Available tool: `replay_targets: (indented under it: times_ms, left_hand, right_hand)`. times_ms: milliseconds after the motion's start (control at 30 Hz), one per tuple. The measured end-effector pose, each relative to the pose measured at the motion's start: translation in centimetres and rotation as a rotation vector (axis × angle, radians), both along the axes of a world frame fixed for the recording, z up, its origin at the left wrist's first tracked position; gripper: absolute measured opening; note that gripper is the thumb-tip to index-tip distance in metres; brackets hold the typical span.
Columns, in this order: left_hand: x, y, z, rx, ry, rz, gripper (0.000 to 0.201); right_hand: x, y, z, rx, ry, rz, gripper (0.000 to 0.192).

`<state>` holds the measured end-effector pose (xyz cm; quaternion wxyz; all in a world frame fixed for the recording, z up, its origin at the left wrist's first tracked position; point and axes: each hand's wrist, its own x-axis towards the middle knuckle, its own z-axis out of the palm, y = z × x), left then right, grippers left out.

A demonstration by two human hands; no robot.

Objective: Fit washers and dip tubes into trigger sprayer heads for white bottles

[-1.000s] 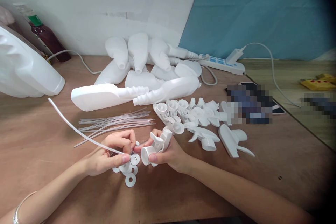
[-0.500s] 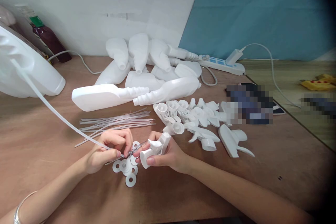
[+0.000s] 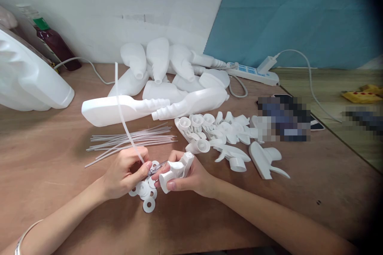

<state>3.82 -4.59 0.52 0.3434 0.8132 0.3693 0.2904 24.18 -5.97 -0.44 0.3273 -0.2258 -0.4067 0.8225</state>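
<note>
My left hand (image 3: 128,173) is closed, thumb and fingers pinching a thin white plastic tube (image 3: 124,121) that rises up and away to the left. My right hand (image 3: 193,177) is closed around a white trigger spray head (image 3: 175,171), its round collar turned toward my left hand. A slim shiny tool (image 3: 157,168) runs between the two hands; its ends are hidden and I cannot tell its kind. Under the hands lies a loose heap of white ring washers (image 3: 149,204), partly covered by my left hand.
A bundle of tubes (image 3: 131,139) lies beyond my left hand. More spray heads (image 3: 230,131) are piled at right. White bottles (image 3: 191,103) lie behind them. A large jug (image 3: 32,75), a dark bottle (image 3: 56,42), a power strip (image 3: 253,73) and a blurred phone (image 3: 317,123) stand around.
The tube has swung from leaning far left over the jug to standing steeper in front of the bottles. My left hand has turned and shifted slightly right; my right hand is nearly still.
</note>
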Motion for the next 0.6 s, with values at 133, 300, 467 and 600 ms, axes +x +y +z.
replay_targets:
  times_ms: [133, 300, 467, 600]
  left_hand:
    - [0.2, 0.0, 0.4, -0.012, 0.048, 0.086, 0.019]
    - [0.4, 0.2, 0.4, 0.018, 0.1, 0.196, 0.02]
    - [-0.9, 1.1, 0.9, 0.303, 0.177, 0.2, 0.016]
    - [-3.5, 1.5, 1.5, 0.495, 0.281, 0.245, 0.01]
  right_hand:
    - [0.0, 0.0, 0.0, -0.009, -0.006, -0.005, 0.028]
    - [0.0, 0.0, 0.0, -0.028, -0.005, -0.016, 0.029]
    - [0.0, 0.1, 0.0, 0.005, 0.005, -0.019, 0.029]
    - [-0.1, 0.1, 0.1, 0.039, -0.002, -0.024, 0.029]
